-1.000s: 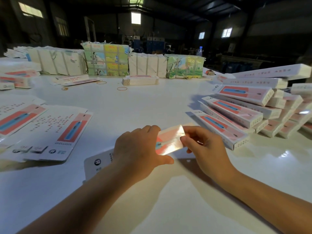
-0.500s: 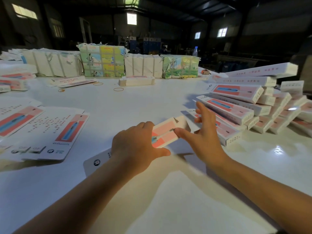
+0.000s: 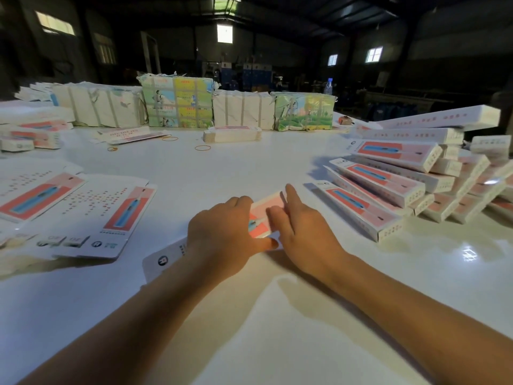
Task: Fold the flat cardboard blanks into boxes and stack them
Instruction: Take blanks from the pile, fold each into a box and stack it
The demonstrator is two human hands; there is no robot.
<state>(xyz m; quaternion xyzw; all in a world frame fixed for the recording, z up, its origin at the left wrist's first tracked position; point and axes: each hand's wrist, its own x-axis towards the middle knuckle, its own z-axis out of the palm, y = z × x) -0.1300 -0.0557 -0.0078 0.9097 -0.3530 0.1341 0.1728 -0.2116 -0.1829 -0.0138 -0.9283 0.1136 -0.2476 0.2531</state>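
Both forearms enter from the near edge and meet at the centre of the white tabletop [image 3: 249,343]. The hands work on one cardboard blank [image 3: 262,215] that lies on the tabletop directly ahead. Its long axis runs diagonally, from a white end [image 3: 163,259] near-left to a pink end far-right. The left hand [image 3: 224,234] covers the middle of the blank, fingers curled over its far edge and thumb against its near edge. The right hand [image 3: 302,232] lies on the pink end with fingers straight and flat, index finger pointing away from the person.

To the left, flat blanks [image 3: 83,215] lie spread and overlapping, printed faces up. To the right, a pile of folded boxes [image 3: 388,187] leans in slanted rows, long axes running from near-right to far-left. Further out, rubber bands [image 3: 202,148] and a small bundle of blanks [image 3: 231,133] rest on the tabletop. At the far edge stands a row of wrapped packs [image 3: 177,102], some white, some with coloured pictures. A plastic bottle [image 3: 328,86] stands behind them.
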